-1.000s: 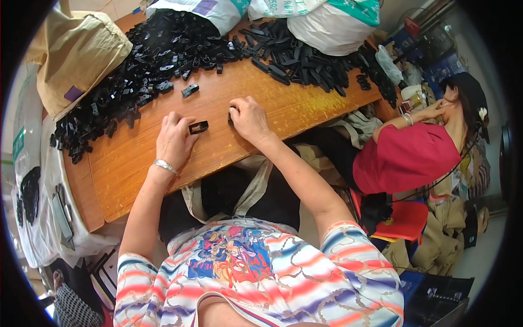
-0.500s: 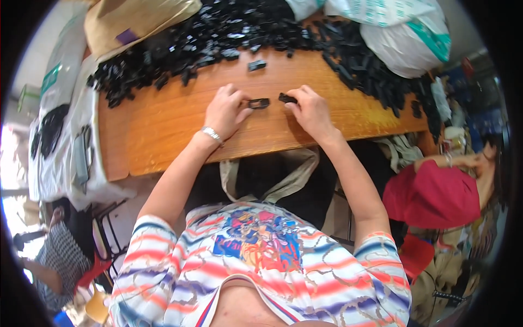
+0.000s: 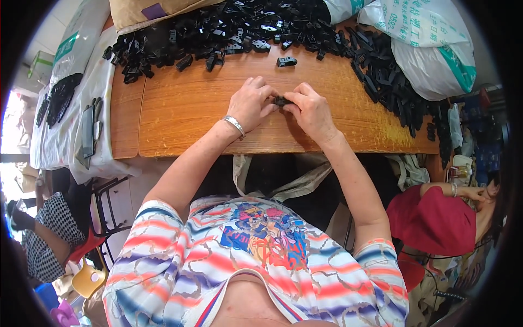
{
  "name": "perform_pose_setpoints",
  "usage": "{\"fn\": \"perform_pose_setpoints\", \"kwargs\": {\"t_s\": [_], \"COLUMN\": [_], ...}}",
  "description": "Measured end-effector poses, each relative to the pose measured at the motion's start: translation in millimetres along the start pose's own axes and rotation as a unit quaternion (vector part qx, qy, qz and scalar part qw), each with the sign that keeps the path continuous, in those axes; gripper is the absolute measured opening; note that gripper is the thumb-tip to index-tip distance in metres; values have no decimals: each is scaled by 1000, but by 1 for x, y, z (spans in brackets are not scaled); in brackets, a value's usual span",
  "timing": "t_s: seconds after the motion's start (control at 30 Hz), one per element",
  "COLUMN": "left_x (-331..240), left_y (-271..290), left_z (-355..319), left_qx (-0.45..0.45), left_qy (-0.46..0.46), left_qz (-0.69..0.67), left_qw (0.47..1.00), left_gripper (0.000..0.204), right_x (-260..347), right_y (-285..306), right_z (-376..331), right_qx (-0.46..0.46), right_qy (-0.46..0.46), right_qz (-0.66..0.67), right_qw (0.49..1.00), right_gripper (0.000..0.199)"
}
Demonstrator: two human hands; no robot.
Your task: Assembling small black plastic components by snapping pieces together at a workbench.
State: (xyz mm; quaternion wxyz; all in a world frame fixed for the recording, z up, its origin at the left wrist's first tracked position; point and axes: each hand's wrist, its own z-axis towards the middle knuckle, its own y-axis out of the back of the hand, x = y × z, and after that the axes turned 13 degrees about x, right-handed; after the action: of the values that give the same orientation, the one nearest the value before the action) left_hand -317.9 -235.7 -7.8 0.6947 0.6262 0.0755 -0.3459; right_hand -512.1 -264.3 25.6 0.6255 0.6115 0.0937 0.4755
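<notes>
Over the middle of the wooden table (image 3: 207, 120), my left hand (image 3: 251, 103) and my right hand (image 3: 311, 111) meet, fingertips pinched together. Between them is a small black plastic part (image 3: 281, 101), mostly covered by the fingers. Both hands grip it, one from each side; whether it is one piece or two pressed together cannot be made out. A single black plastic piece (image 3: 286, 61) lies apart on the table just beyond my hands.
A wide heap of small black plastic parts (image 3: 229, 38) covers the far side. Longer black pieces (image 3: 378, 71) are piled at the right beside white sacks (image 3: 430, 65). A brown paper sack (image 3: 158, 13) stands far left. People in red (image 3: 436, 218) and checked clothing (image 3: 57, 234) sit at either side.
My hands have come together from a small gap, each bringing a black plastic part, and those parts now meet between the fingertips. The view has also shifted a little.
</notes>
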Motion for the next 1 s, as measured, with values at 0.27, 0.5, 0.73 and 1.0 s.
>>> {"fn": "perform_pose_setpoints", "kwargs": {"t_s": [0.27, 0.5, 0.73, 1.0], "left_x": [0, -1, 1, 2], "left_y": [0, 0, 0, -1], "left_z": [3, 4, 3, 6], "left_qx": [5, 13, 7, 8], "left_qy": [-5, -4, -16, -21], "left_qz": [8, 7, 16, 25], "left_qw": [1000, 1000, 1000, 999], "left_gripper": [22, 22, 21, 23], "right_x": [-11, -1, 3, 5], "right_y": [3, 0, -12, -34], "right_z": [0, -7, -10, -16], "right_qx": [-11, 31, 69, 70], "right_qy": [1, 9, 28, 0], "right_qz": [49, -71, -245, -365], "right_qw": [999, 997, 967, 929], "right_gripper": [24, 32, 38, 32]}}
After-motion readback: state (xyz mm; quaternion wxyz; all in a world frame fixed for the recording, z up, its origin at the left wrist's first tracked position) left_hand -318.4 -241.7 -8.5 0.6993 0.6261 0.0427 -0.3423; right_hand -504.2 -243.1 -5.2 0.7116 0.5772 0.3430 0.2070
